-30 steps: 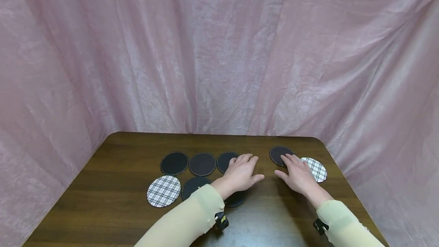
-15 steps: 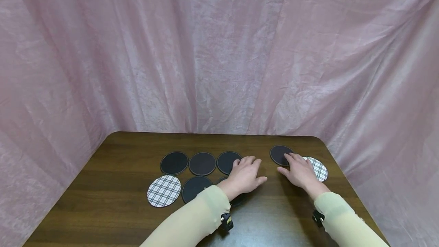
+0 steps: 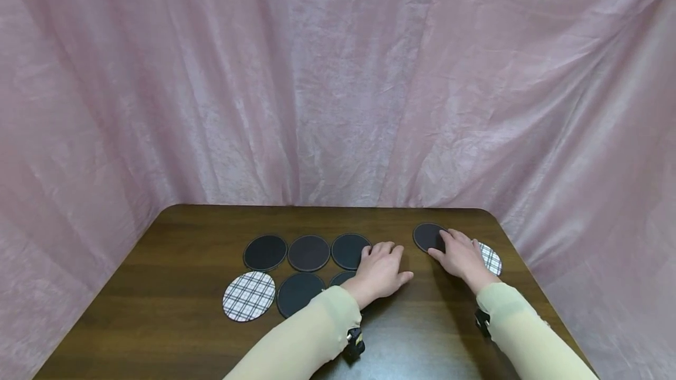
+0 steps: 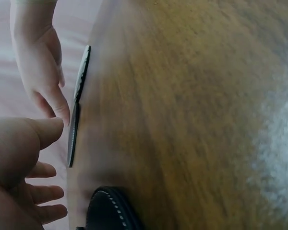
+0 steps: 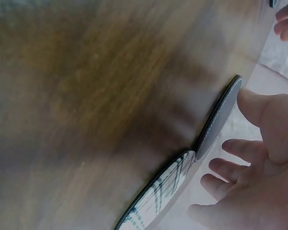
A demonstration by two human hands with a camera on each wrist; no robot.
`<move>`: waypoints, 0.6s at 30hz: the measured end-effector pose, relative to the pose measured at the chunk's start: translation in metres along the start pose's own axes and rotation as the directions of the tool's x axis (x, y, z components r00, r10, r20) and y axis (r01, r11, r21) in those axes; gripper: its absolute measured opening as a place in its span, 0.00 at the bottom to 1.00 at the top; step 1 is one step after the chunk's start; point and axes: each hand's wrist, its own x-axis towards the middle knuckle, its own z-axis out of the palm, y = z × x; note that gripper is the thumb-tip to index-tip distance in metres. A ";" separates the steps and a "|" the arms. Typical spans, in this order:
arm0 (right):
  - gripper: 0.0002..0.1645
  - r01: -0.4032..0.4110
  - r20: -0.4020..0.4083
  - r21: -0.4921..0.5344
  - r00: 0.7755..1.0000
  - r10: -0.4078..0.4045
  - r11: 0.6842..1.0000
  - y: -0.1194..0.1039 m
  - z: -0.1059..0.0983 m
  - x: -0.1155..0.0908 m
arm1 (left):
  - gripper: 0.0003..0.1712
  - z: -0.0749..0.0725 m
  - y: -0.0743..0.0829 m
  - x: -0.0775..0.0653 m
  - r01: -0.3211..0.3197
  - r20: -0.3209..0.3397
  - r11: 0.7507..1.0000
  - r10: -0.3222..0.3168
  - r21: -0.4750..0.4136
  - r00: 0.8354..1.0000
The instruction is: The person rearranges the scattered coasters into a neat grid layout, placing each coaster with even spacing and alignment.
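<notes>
My left hand (image 3: pixel 379 270) hovers palm down with fingers extended, just right of the black coasters on the table, and holds nothing. The nearest black coaster (image 3: pixel 348 251) lies by its fingertips; another coaster (image 3: pixel 342 278) is partly hidden under the hand and forearm. Over at the right, my right hand (image 3: pixel 460 255) hangs with spread fingers over a dark brown coaster (image 5: pixel 222 117), its fingertips overlapping that coaster in the head view. Beside that one lies a white plaid coaster (image 5: pixel 161 194), partly covered by the hand in the head view. Both hands' fingers are relaxed.
On the left of the wooden table (image 3: pixel 158 309), a white plaid coaster (image 3: pixel 249 296) and several dark ones, including a black coaster (image 3: pixel 266 253) and a brown one (image 3: pixel 308 253), lie in two close rows. A pink curtain (image 3: pixel 338 87) hangs behind the table.
My left hand has drifted right, baring more of the coaster at the right end of the back row. My right hand has shifted slightly up over the dark brown coaster. The coasters stay put.
</notes>
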 end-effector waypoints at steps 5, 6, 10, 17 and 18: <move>0.43 -0.042 0.034 -0.007 0.999 0.043 0.999 -0.005 -0.008 0.003 | 0.37 0.003 0.002 0.002 -0.003 -0.021 1.000 0.003 0.000 1.000; 0.42 -0.055 0.047 -0.013 0.997 0.055 0.998 -0.006 -0.010 0.003 | 0.37 0.003 0.003 0.002 -0.006 -0.022 1.000 0.006 0.003 1.000; 0.42 -0.084 0.090 -0.027 0.992 0.087 0.996 -0.007 -0.008 0.005 | 0.37 0.003 0.007 0.000 -0.017 -0.015 1.000 0.018 0.018 1.000; 0.44 -0.045 0.053 -0.040 0.997 0.047 0.998 0.011 0.011 0.013 | 0.37 0.005 0.003 -0.002 -0.011 -0.012 1.000 0.011 0.015 1.000; 0.44 -0.039 0.045 -0.039 0.998 0.040 0.998 0.013 0.014 0.014 | 0.37 0.006 0.002 -0.002 -0.008 -0.011 1.000 0.008 0.013 1.000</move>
